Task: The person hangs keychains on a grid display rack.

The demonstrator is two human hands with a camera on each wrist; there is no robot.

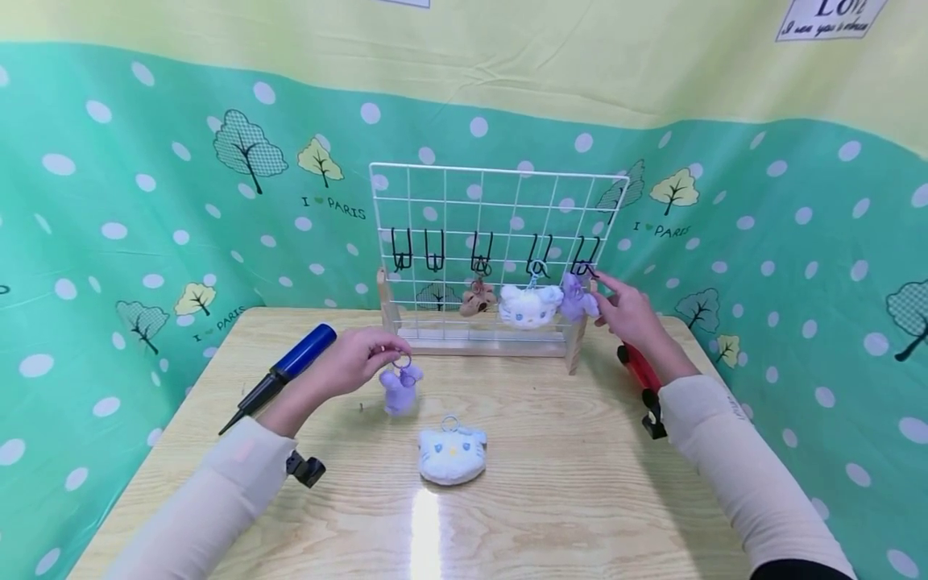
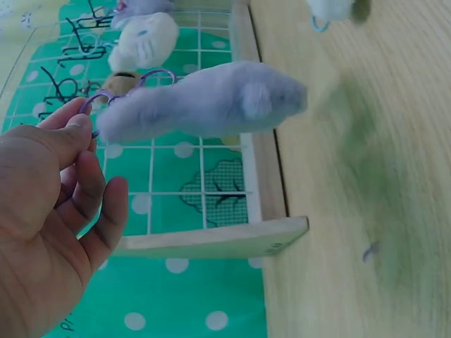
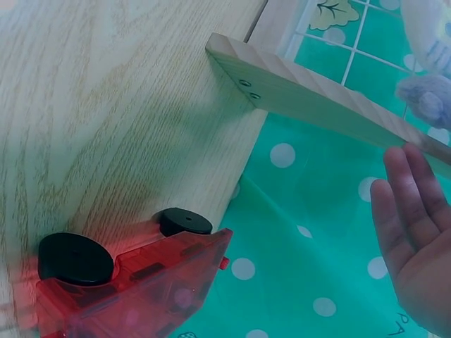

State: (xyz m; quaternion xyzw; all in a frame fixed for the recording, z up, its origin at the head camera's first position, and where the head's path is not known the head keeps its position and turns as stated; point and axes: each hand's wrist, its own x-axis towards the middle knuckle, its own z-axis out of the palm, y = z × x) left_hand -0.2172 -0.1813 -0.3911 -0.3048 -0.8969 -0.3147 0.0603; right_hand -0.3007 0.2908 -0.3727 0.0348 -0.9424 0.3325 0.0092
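Note:
My left hand (image 1: 360,360) pinches the metal ring of a purple plush keychain (image 1: 400,391) between thumb and forefinger; the plush dangles above the table. In the left wrist view this plush (image 2: 204,102) stretches out from the fingertips, while the other fingers curl loosely. My right hand (image 1: 629,312) is at the rack's right end, beside a second purple plush keychain (image 1: 577,298) on the rightmost hook. Its visible fingers (image 3: 405,193) extend nearly straight near the wooden post; thumb and forefinger are outside the right wrist view. A white cat-face plush keychain (image 1: 451,457) lies on the table.
A white wire grid rack (image 1: 500,171) with black hooks (image 1: 435,251) stands at the back on a wooden base. It carries a brown plush (image 1: 478,299) and another white cat plush (image 1: 529,307). A blue hand pump (image 1: 304,353) lies left, a red wheeled toy (image 1: 640,370) right.

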